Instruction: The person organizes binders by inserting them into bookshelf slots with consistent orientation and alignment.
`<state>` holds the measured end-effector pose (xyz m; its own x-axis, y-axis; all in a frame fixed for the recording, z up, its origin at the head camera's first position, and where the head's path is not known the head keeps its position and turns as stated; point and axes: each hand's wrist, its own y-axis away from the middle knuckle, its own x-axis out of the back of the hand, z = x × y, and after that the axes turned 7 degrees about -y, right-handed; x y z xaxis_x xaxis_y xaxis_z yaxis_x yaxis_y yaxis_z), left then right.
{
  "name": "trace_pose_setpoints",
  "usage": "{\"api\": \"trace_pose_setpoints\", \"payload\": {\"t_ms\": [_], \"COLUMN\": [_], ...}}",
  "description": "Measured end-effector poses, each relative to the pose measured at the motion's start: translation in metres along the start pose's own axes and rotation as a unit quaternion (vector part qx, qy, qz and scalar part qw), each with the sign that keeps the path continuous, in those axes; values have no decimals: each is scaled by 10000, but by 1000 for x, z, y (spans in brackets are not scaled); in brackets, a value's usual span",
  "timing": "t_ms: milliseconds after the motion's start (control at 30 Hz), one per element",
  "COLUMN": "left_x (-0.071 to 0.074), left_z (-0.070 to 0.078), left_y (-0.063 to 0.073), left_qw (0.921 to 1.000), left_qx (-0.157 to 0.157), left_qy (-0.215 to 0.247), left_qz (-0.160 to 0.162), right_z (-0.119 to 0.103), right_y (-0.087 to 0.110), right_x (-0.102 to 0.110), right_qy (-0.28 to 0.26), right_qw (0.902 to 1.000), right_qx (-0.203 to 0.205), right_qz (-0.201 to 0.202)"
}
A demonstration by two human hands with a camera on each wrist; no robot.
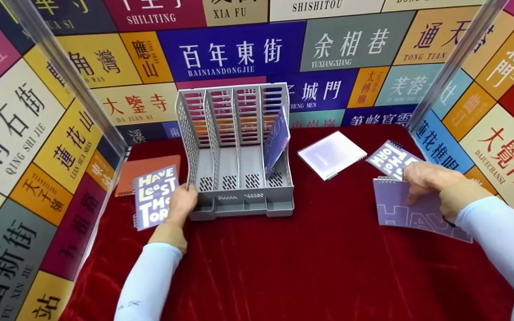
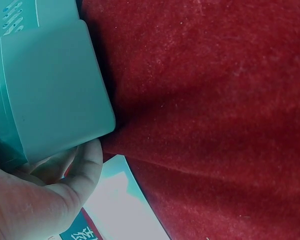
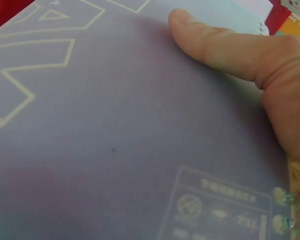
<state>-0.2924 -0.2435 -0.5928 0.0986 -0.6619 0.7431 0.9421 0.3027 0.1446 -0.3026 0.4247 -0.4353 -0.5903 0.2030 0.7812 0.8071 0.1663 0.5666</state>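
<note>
A grey file rack (image 1: 234,203) with upright dividers stands at the back middle of the table. My left hand (image 1: 182,204) grips its front left corner; in the left wrist view the fingers (image 2: 87,167) curl against the edge of the rack (image 2: 60,90). On the right, my right hand (image 1: 426,178) holds a purple spiral notebook (image 1: 395,207) tilted, near its spiral edge. The right wrist view has the thumb (image 3: 215,47) lying across the cover of this notebook (image 3: 105,125). Another purple notebook (image 1: 275,141) leans in the rack's rightmost slot.
Left of the rack, a purple lettered notebook (image 1: 154,189) overlaps a reddish-orange notebook (image 1: 127,174). A pale notebook (image 1: 332,156) lies to the rack's right. Beyond the right hand is another lettered notebook (image 1: 388,158). Red cloth (image 1: 283,267) covers the table; printed panels (image 1: 239,51) surround it.
</note>
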Motion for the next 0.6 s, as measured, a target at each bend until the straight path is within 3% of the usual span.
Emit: {"api": "trace_pose_setpoints", "payload": {"t_ms": [167,333,600], "left_x": [-4,3,3], "left_z": [-6,7,9], "left_y": [-7,5,8], "left_qw": [10000,9998,9996], "left_qx": [17,160,224], "left_qy": [-26,28,-77], "left_qz": [51,-94,-136], "right_z": [-3,-11,-21], "right_y": [-9,-10,-16], "right_x": [5,5,2], "right_qy": [460,404,516], "right_qw": [9974,9962,9921], "right_qx": [519,589,566], "right_qz": [218,490,991]}}
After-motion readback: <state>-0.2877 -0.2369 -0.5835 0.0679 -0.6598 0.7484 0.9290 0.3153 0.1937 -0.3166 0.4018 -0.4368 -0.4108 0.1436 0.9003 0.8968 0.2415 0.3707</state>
